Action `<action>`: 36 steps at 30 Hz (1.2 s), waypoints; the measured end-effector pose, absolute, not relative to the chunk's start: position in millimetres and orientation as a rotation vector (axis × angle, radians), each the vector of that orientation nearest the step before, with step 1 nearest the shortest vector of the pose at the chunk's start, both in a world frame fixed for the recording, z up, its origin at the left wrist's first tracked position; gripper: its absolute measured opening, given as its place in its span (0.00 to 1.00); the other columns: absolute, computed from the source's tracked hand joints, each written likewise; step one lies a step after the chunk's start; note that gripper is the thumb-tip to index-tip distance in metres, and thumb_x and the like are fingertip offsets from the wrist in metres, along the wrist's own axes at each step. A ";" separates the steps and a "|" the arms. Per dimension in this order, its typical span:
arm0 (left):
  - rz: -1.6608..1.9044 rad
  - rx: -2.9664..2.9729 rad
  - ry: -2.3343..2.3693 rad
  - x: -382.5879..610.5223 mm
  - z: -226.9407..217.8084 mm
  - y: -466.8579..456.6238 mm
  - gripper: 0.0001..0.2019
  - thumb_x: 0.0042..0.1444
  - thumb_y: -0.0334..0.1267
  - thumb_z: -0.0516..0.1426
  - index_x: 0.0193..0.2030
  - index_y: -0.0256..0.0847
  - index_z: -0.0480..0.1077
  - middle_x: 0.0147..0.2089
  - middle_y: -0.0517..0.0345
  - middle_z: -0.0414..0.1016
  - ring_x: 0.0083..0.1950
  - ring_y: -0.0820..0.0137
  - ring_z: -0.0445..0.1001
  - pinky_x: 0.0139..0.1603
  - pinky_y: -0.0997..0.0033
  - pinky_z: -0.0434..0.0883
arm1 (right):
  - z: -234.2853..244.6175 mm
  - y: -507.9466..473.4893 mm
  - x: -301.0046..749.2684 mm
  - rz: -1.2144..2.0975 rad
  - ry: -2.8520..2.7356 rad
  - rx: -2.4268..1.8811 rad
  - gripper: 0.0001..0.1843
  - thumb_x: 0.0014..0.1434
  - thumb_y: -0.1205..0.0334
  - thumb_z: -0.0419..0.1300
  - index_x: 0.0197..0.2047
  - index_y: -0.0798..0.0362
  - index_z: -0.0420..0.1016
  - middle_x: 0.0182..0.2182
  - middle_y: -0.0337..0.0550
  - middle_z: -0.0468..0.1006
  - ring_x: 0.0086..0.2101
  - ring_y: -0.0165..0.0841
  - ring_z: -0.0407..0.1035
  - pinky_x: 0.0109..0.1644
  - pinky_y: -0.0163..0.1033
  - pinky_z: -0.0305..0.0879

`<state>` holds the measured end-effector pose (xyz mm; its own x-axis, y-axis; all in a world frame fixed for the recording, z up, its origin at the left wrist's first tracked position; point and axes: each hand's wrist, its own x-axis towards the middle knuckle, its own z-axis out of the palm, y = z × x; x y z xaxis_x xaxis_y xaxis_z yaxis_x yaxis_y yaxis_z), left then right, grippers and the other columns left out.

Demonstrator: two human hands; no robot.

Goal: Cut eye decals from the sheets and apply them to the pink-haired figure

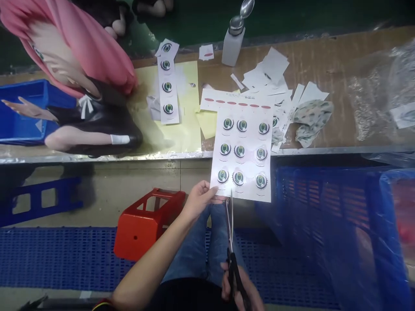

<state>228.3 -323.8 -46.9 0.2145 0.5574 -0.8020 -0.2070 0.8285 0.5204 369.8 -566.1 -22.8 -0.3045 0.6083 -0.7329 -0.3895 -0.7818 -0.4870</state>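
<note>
Pinched at its lower left corner, a white sheet printed with rows of green eye designs [249, 166] is held up by my left hand [201, 198]. My right hand [240, 287] grips the black handles of a pair of scissors [230, 233]. The blades are slightly apart, and their tips meet the sheet's bottom edge between the left and middle columns of eyes. Behind the sheet's top lies a strip with red ovals [231, 103]. A cut strip of eye prints [167, 86] lies on yellow paper [189, 129] at the bench's left.
A large pink-haired figure [94, 52] sits on the bench by a blue bin [22, 112]. Paper scraps [272, 69], a crumpled cloth [313, 116] and a white pump bottle [232, 47] lie or stand behind. Below are a red stool [142, 224] and blue crates [317, 216].
</note>
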 end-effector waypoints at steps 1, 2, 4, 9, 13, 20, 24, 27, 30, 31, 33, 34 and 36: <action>0.558 0.328 1.251 230.5 -48.1 -327.5 0.22 0.49 0.47 0.71 0.31 0.40 0.62 0.31 0.60 0.79 0.32 0.68 0.83 0.35 0.71 0.79 | -29.9 -562.0 370.7 2.098 -0.287 -1.307 0.35 0.54 0.28 0.60 0.56 0.44 0.72 0.30 0.42 0.70 0.30 0.35 0.65 0.37 0.43 0.65; 0.570 0.327 1.255 232.1 -49.2 -330.7 0.23 0.46 0.48 0.71 0.31 0.40 0.62 0.31 0.60 0.79 0.31 0.68 0.82 0.34 0.72 0.79 | -35.8 -557.2 372.5 2.093 -0.293 -1.286 0.35 0.55 0.29 0.60 0.57 0.43 0.72 0.30 0.42 0.70 0.32 0.35 0.65 0.39 0.43 0.65; 0.593 0.325 1.263 234.2 -50.7 -336.3 0.24 0.44 0.50 0.72 0.30 0.40 0.62 0.29 0.61 0.78 0.30 0.69 0.82 0.31 0.73 0.78 | -42.5 -546.2 378.1 2.090 -0.348 -1.262 0.33 0.58 0.33 0.60 0.59 0.43 0.70 0.33 0.42 0.70 0.34 0.36 0.66 0.42 0.44 0.65; 0.641 0.322 1.268 238.3 -51.5 -345.5 0.25 0.44 0.52 0.72 0.29 0.40 0.61 0.30 0.60 0.79 0.31 0.69 0.82 0.30 0.76 0.75 | -37.1 -521.3 391.7 1.996 -0.529 -1.353 0.26 0.65 0.38 0.55 0.61 0.42 0.69 0.34 0.41 0.69 0.34 0.34 0.67 0.41 0.41 0.65; 0.661 0.324 1.254 241.7 -51.7 -349.2 0.27 0.42 0.54 0.72 0.28 0.40 0.61 0.27 0.63 0.77 0.30 0.69 0.82 0.30 0.76 0.75 | -26.7 -507.6 396.4 2.031 -0.528 -1.355 0.26 0.65 0.38 0.56 0.60 0.40 0.70 0.35 0.40 0.69 0.36 0.33 0.66 0.43 0.40 0.65; 0.680 0.317 1.236 243.2 -52.6 -349.3 0.27 0.41 0.54 0.72 0.28 0.40 0.61 0.27 0.62 0.78 0.29 0.70 0.82 0.29 0.77 0.74 | -25.9 -503.6 400.4 2.020 -0.534 -1.396 0.25 0.65 0.39 0.56 0.60 0.41 0.71 0.35 0.40 0.69 0.36 0.33 0.66 0.44 0.40 0.66; 0.684 0.310 1.224 243.0 -49.8 -347.1 0.26 0.42 0.53 0.72 0.28 0.39 0.61 0.26 0.61 0.78 0.29 0.70 0.82 0.30 0.77 0.76 | -37.2 -512.0 403.8 2.039 -0.596 -1.341 0.25 0.67 0.40 0.54 0.63 0.39 0.68 0.36 0.41 0.70 0.37 0.33 0.68 0.44 0.40 0.67; 0.695 0.299 1.217 243.6 -48.4 -346.4 0.26 0.43 0.53 0.72 0.28 0.39 0.61 0.26 0.63 0.78 0.29 0.71 0.82 0.30 0.77 0.76 | -39.8 -513.5 403.3 2.036 -0.613 -1.340 0.25 0.67 0.41 0.54 0.64 0.37 0.66 0.37 0.41 0.70 0.37 0.33 0.68 0.44 0.39 0.68; 0.704 0.284 1.212 244.4 -49.3 -346.1 0.26 0.43 0.52 0.72 0.28 0.39 0.60 0.26 0.64 0.77 0.28 0.72 0.81 0.29 0.78 0.76 | -32.6 -508.2 398.3 2.024 -0.595 -1.377 0.23 0.67 0.42 0.55 0.62 0.36 0.69 0.36 0.40 0.71 0.36 0.32 0.68 0.43 0.38 0.67; 0.705 0.280 1.210 244.7 -49.9 -345.9 0.26 0.43 0.52 0.72 0.28 0.39 0.60 0.26 0.64 0.77 0.27 0.72 0.81 0.29 0.78 0.76 | -28.4 -505.3 395.6 2.006 -0.570 -1.410 0.23 0.66 0.41 0.56 0.61 0.37 0.70 0.35 0.40 0.71 0.36 0.32 0.68 0.43 0.38 0.67; 0.705 0.273 1.207 245.1 -51.2 -345.2 0.27 0.43 0.52 0.72 0.28 0.39 0.60 0.26 0.64 0.77 0.27 0.72 0.81 0.28 0.79 0.75 | -19.0 -499.0 389.5 1.952 -0.500 -1.480 0.26 0.63 0.36 0.58 0.58 0.38 0.73 0.34 0.39 0.70 0.35 0.31 0.67 0.42 0.38 0.65; 0.706 0.272 1.206 245.2 -51.7 -344.8 0.27 0.43 0.52 0.72 0.28 0.39 0.59 0.26 0.64 0.77 0.28 0.72 0.81 0.28 0.79 0.75 | -14.6 -495.9 386.5 1.928 -0.459 -1.511 0.27 0.61 0.34 0.59 0.58 0.38 0.74 0.33 0.39 0.70 0.34 0.31 0.67 0.42 0.38 0.65; 0.705 0.273 1.205 245.3 -52.7 -343.8 0.27 0.42 0.52 0.72 0.27 0.39 0.59 0.27 0.64 0.76 0.28 0.71 0.82 0.29 0.79 0.76 | -8.2 -491.1 381.7 1.909 -0.395 -1.548 0.29 0.59 0.32 0.60 0.56 0.38 0.75 0.32 0.38 0.70 0.34 0.31 0.67 0.41 0.38 0.64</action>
